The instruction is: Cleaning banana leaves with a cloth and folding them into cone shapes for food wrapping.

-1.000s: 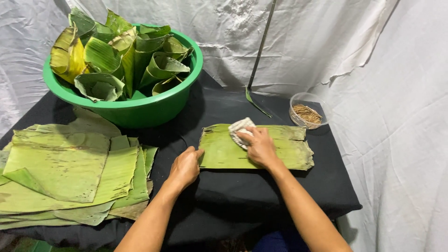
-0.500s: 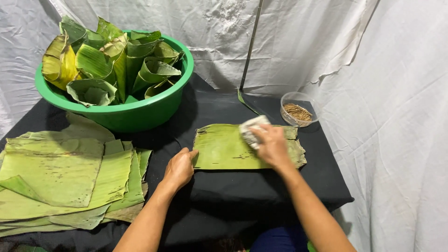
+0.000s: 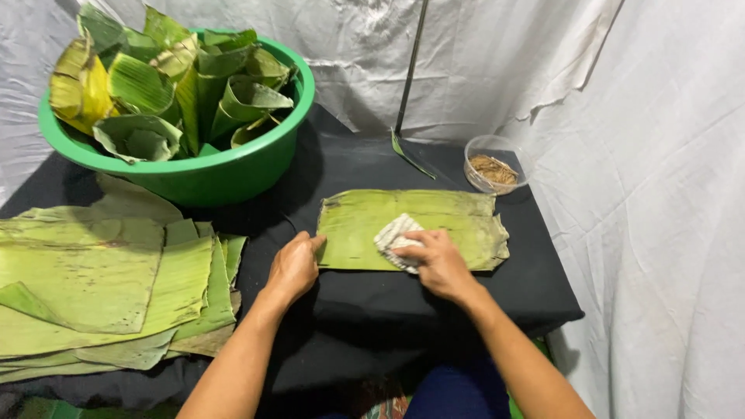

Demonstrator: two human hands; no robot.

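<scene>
Right hand: the right hand (image 3: pixel 436 261) lies palm down on a folded pale cloth (image 3: pixel 393 235), fingers curled over it and pressing it onto the leaf.
Left hand: the left hand (image 3: pixel 293 268) rests on the black table cover, fingers loosely together, fingertips pinning the near left edge of the leaf.
Leaf in hand: one rectangular banana leaf piece (image 3: pixel 365 225) lies flat across the middle of the table (image 3: pixel 372 295), long side toward the person, between both hands.
Handling, judged: the leaf looks light, thin and limp, with a smooth, likely slippery face; it would tear easily along its ribs, and its right end is already ragged.
Where to hold, judged: flat pressure at an edge or corner seems safest; pinching the frayed right end risks splitting it.
Cloth, judged: soft and pliable, readily bunched under the palm.
Stack: a pile of flat leaf sheets (image 3: pixel 101 279) lies to the left, well apart from the hands.
Basin: a green basin (image 3: pixel 233 174) at the far left holds rolled leaves (image 3: pixel 140 85).
Bowl: a small clear bowl (image 3: pixel 497 163) with brown contents stands beyond the leaf's right end.
</scene>
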